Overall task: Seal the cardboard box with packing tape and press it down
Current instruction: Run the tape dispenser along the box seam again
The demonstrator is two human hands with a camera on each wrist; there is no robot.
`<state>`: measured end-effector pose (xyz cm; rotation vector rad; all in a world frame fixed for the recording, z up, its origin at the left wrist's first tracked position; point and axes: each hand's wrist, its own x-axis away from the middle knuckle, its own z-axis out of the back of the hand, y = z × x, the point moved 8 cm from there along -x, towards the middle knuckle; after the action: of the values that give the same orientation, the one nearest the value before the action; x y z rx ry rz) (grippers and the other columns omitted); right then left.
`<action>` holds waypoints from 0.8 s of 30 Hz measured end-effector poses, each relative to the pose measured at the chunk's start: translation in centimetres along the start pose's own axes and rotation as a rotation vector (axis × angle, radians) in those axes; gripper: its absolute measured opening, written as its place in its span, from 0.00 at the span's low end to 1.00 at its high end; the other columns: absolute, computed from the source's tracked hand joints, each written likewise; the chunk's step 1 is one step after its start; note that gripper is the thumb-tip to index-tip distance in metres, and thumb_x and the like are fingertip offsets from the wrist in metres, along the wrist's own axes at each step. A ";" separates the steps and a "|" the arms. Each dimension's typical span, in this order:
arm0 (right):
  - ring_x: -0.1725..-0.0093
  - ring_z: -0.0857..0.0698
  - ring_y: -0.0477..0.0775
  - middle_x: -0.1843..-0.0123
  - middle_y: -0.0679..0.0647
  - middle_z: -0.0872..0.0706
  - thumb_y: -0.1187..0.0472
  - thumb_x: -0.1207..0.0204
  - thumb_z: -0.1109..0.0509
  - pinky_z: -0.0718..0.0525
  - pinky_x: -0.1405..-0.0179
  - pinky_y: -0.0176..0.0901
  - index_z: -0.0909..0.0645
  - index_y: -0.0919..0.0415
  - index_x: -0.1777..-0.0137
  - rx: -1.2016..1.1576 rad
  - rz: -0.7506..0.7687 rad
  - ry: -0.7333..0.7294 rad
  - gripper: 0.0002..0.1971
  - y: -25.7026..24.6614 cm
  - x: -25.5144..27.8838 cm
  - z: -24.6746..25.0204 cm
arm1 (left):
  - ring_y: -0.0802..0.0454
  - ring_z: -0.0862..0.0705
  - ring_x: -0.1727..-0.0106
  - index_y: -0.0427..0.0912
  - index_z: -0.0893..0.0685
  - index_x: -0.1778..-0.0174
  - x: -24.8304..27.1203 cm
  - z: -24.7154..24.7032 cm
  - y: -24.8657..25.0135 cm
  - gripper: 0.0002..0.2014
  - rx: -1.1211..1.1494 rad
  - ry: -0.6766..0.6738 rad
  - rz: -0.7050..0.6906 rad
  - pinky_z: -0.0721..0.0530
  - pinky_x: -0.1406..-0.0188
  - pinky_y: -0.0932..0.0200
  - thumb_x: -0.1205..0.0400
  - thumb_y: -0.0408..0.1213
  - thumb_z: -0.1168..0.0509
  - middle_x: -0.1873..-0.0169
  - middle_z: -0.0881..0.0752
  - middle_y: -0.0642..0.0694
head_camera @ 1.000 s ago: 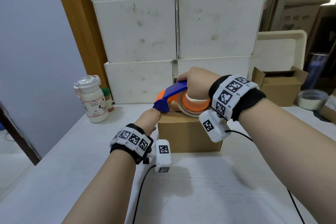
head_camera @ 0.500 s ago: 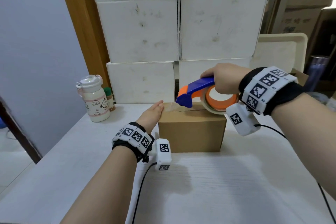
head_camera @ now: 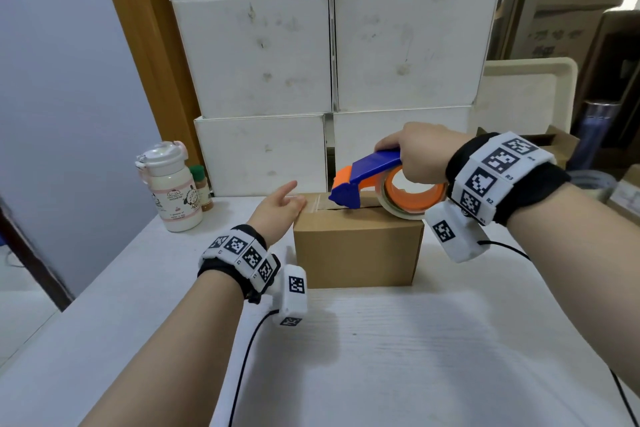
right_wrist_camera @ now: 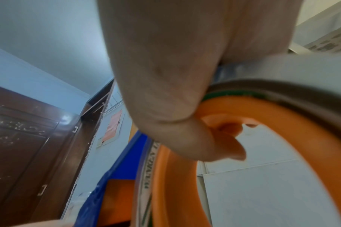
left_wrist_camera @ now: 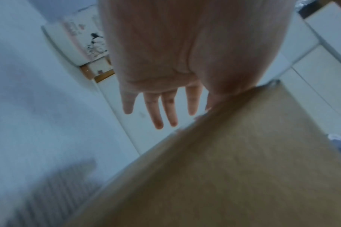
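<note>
A small brown cardboard box [head_camera: 358, 248] stands on the white table, its top flaps closed. A strip of clear tape [head_camera: 317, 202] lies over the left part of the top seam. My right hand [head_camera: 417, 158] grips a blue and orange tape dispenser [head_camera: 374, 180] with its blue nose on the box top near the middle. In the right wrist view the fingers curl through the orange roll core [right_wrist_camera: 282, 138]. My left hand [head_camera: 282, 204] rests flat against the box's upper left edge, its fingers [left_wrist_camera: 165, 110] straight beside the box [left_wrist_camera: 233, 169].
A white drink bottle [head_camera: 169, 185] and a small brown jar [head_camera: 202, 189] stand at the table's back left. Stacked white boxes [head_camera: 329, 62] form a wall behind. An open cardboard box [head_camera: 554, 142] and a tape roll sit at the back right. White table [head_camera: 381, 357] stretches in front.
The right hand has drawn the dispenser rightward along the box top, laying tape. The left hand's fingers have straightened at the left edge.
</note>
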<state>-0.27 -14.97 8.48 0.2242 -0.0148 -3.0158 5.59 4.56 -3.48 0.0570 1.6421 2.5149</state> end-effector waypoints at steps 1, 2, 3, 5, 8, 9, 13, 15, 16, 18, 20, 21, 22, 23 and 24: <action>0.56 0.23 0.55 0.51 0.52 0.19 0.74 0.28 0.42 0.28 0.56 0.45 0.22 0.47 0.34 0.025 0.007 0.001 0.27 -0.2 0.0 0.1 | 0.56 0.23 0.36 0.51 0.31 0.22 0.0 0.3 0.6 0.23 -0.029 0.017 -0.031 0.31 0.35 0.64 0.15 0.42 0.40 0.40 0.20 0.52; 0.55 0.24 0.55 0.51 0.52 0.19 0.74 0.28 0.42 0.30 0.54 0.45 0.22 0.47 0.35 0.052 0.016 0.001 0.27 -0.4 0.1 0.1 | 0.56 0.21 0.38 0.50 0.28 0.23 0.0 0.6 1.0 0.23 -0.057 0.025 -0.058 0.29 0.36 0.64 0.16 0.40 0.38 0.38 0.19 0.51; 0.55 0.24 0.55 0.51 0.52 0.19 0.74 0.27 0.43 0.31 0.53 0.45 0.22 0.47 0.35 0.075 0.023 -0.001 0.27 -0.7 0.0 0.1 | 0.56 0.21 0.39 0.48 0.25 0.25 0.0 0.6 1.5 0.21 -0.082 0.026 -0.080 0.27 0.35 0.64 0.16 0.38 0.37 0.36 0.19 0.49; 0.54 0.24 0.55 0.52 0.52 0.21 0.73 0.28 0.43 0.32 0.50 0.46 0.22 0.46 0.36 0.105 0.032 -0.002 0.26 -0.9 0.0 0.0 | 0.56 0.19 0.43 0.46 0.19 0.30 0.1 0.5 2.0 0.17 -0.136 0.007 -0.098 0.25 0.38 0.65 0.16 0.37 0.38 0.38 0.16 0.47; 0.53 0.25 0.56 0.54 0.51 0.22 0.73 0.28 0.43 0.31 0.49 0.47 0.22 0.46 0.36 0.129 0.035 -0.012 0.26 -1.0 0.0 -0.1 | 0.57 0.20 0.48 0.47 0.16 0.35 0.1 0.2 2.3 0.14 -0.219 -0.011 -0.094 0.27 0.47 0.67 0.15 0.38 0.40 0.47 0.15 0.48; 0.53 0.25 0.56 0.54 0.51 0.23 0.73 0.28 0.43 0.31 0.48 0.48 0.22 0.46 0.36 0.138 0.036 -0.016 0.26 -1.0 -0.1 -0.1 | 0.57 0.20 0.49 0.47 0.15 0.35 0.1 0.1 2.5 0.14 -0.238 -0.013 -0.094 0.27 0.49 0.68 0.14 0.38 0.40 0.48 0.15 0.48; 0.52 0.24 0.56 0.54 0.51 0.22 0.72 0.28 0.42 0.31 0.47 0.49 0.22 0.46 0.36 0.169 0.036 -0.034 0.25 -1.0 -0.2 -0.3 | 0.54 0.20 0.50 0.48 0.15 0.36 0.0 -0.2 3.0 0.15 -0.326 -0.029 -0.077 0.27 0.63 0.72 0.15 0.37 0.42 0.48 0.15 0.47; 0.52 0.24 0.57 0.53 0.51 0.22 0.71 0.28 0.41 0.31 0.47 0.49 0.22 0.46 0.36 0.173 0.029 -0.041 0.25 -1.1 -0.3 -0.4 | 0.54 0.21 0.50 0.46 0.16 0.36 -0.2 -0.4 3.3 0.15 -0.364 -0.037 -0.062 0.26 0.60 0.68 0.15 0.35 0.43 0.49 0.18 0.49; 0.52 0.24 0.57 0.53 0.51 0.22 0.71 0.27 0.41 0.31 0.47 0.49 0.22 0.46 0.36 0.175 0.027 -0.043 0.25 -1.1 -0.3 -0.4 | 0.53 0.21 0.50 0.45 0.16 0.35 -0.3 -0.5 3.5 0.16 -0.372 -0.036 -0.046 0.25 0.60 0.67 0.15 0.34 0.44 0.49 0.18 0.48; 0.51 0.24 0.56 0.52 0.51 0.22 0.70 0.27 0.40 0.31 0.48 0.49 0.22 0.46 0.35 0.178 0.025 -0.043 0.24 -1.1 -0.5 -0.4 | 0.50 0.21 0.47 0.43 0.19 0.32 -0.4 -0.9 3.4 0.19 -0.369 -0.030 0.004 0.23 0.57 0.64 0.16 0.32 0.46 0.44 0.17 0.44; 0.51 0.24 0.56 0.51 0.51 0.22 0.70 0.27 0.40 0.31 0.47 0.49 0.23 0.46 0.35 0.180 0.025 -0.042 0.24 -1.2 -0.5 -0.4 | 0.46 0.22 0.35 0.40 0.25 0.27 -0.2 -1.7 3.2 0.21 -0.379 -0.029 0.052 0.25 0.41 0.61 0.16 0.31 0.48 0.32 0.21 0.41; 0.51 0.24 0.56 0.51 0.51 0.22 0.70 0.27 0.40 0.30 0.47 0.49 0.23 0.46 0.34 0.182 0.025 -0.044 0.24 -1.2 -0.6 -0.4 | 0.45 0.25 0.30 0.39 0.28 0.25 -0.1 -2.0 3.0 0.21 -0.372 -0.021 0.062 0.28 0.36 0.60 0.14 0.33 0.50 0.28 0.24 0.41; 0.51 0.24 0.56 0.51 0.51 0.22 0.70 0.27 0.39 0.30 0.47 0.49 0.23 0.46 0.34 0.184 0.024 -0.047 0.24 -1.2 -0.6 -0.4 | 0.45 0.26 0.28 0.39 0.29 0.24 0.0 -2.3 2.8 0.21 -0.355 -0.014 0.066 0.30 0.34 0.59 0.13 0.36 0.51 0.27 0.25 0.41; 0.51 0.24 0.56 0.51 0.51 0.22 0.70 0.27 0.39 0.30 0.47 0.49 0.23 0.46 0.34 0.185 0.025 -0.046 0.24 -1.1 -0.5 -0.4 | 0.45 0.26 0.28 0.39 0.30 0.24 0.2 -2.6 2.7 0.21 -0.338 -0.006 0.064 0.31 0.33 0.59 0.12 0.40 0.52 0.28 0.24 0.41; 0.51 0.24 0.56 0.52 0.51 0.21 0.70 0.27 0.40 0.30 0.47 0.49 0.23 0.47 0.35 0.184 0.026 -0.042 0.24 -1.0 -0.5 -0.3 | 0.45 0.26 0.28 0.40 0.30 0.24 0.2 -2.6 2.6 0.21 -0.328 -0.004 0.063 0.30 0.33 0.57 0.11 0.43 0.53 0.29 0.23 0.41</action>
<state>0.19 -13.89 8.20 0.1751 -0.2969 -2.9929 4.87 1.15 -2.19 0.0795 1.2231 2.7932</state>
